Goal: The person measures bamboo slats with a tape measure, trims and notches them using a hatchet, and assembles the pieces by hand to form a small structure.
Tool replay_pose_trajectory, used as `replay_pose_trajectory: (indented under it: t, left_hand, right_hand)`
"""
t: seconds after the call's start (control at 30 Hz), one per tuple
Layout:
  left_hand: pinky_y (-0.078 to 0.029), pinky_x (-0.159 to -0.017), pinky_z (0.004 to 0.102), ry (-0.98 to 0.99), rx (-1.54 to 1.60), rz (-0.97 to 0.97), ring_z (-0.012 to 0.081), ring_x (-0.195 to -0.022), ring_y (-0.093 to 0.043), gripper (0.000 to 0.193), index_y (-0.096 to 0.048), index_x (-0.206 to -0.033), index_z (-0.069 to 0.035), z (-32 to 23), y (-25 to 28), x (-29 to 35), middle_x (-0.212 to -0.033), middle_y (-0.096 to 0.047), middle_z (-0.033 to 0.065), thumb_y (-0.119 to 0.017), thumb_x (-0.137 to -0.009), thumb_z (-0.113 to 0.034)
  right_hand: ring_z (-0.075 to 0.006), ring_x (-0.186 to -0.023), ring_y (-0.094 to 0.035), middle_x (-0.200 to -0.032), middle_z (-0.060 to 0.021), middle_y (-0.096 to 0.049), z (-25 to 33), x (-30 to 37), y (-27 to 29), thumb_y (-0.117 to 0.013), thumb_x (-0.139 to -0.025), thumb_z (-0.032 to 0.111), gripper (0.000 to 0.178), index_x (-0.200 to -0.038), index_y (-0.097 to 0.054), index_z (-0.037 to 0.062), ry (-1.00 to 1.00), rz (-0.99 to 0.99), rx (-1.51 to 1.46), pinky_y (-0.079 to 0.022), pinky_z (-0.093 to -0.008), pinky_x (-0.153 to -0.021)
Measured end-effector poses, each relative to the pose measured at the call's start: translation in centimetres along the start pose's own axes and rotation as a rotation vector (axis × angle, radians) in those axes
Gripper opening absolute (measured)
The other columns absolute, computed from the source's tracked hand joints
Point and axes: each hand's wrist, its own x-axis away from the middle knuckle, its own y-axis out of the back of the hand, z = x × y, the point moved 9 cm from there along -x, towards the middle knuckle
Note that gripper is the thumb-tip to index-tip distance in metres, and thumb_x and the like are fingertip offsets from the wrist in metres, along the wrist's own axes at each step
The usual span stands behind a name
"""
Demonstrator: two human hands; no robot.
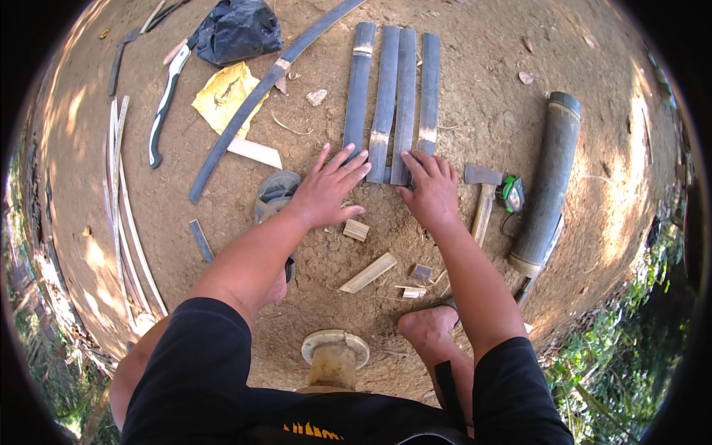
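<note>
Nearest me, one yellowish post (334,365) with a round collar stands between my legs. Beyond it lie four small wood scraps (368,272), and one short dark offcut (200,241) off to the left. My left hand (331,185) is spread flat and clutches nothing, its fingertips on the near end of the leftmost strip; my right hand (432,185) is just as loose, its fingers over the near ends of the two rightmost. That makes four dark bamboo strips (406,104), side by side on the ground (475,96), the middle two closest together. Toward the ground's leafy right edge are one axe (483,200), one green tape measure (512,194) and one thick bamboo log (550,178). Toward its left edge lie several thin pale sticks (117,185), too overlapped to count. Farther out come one long curved strip (245,122), one yellow wrapper (222,96) lying flattened, one saw (167,104) and one black plastic bag (237,33), bunched up; I can't see what's inside.
</note>
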Motion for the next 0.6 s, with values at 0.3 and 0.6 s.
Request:
replay_pose_trajectory:
  t: [0.3,0.6]
  left_hand:
    - [-0.009,-0.132,0.0499,-0.091,-0.176,0.192,0.0264,-0.160,-0.018,0.088,-0.038,-0.158,-0.007,6.9,8.8,5.7,-0.170,-0.028,0.0115,-0.078,-0.086,-0.041]
    - [-0.029,-0.126,0.0468,0.292,-0.257,0.383,0.0349,-0.146,-0.043,0.075,-0.048,-0.151,-0.004,13.8,17.4,19.7,-0.166,-0.036,0.0144,-0.076,-0.089,-0.035]
  right_hand:
    - [-0.0296,-0.141,-0.043,-0.150,-0.0037,-0.051,-3.7,6.2,2.9,-0.078,-0.086,0.029,0.071,-0.151,-0.050,0.0228,-0.106,-0.010,0.037,-0.031,-0.0489,-0.119]
    - [-0.0280,-0.140,-0.046,-0.149,-0.0045,-0.053,-4.1,14.1,2.4,-0.078,-0.085,0.031,0.071,-0.150,-0.050,0.0195,-0.214,0.200,0.097,-0.036,-0.0477,-0.116]
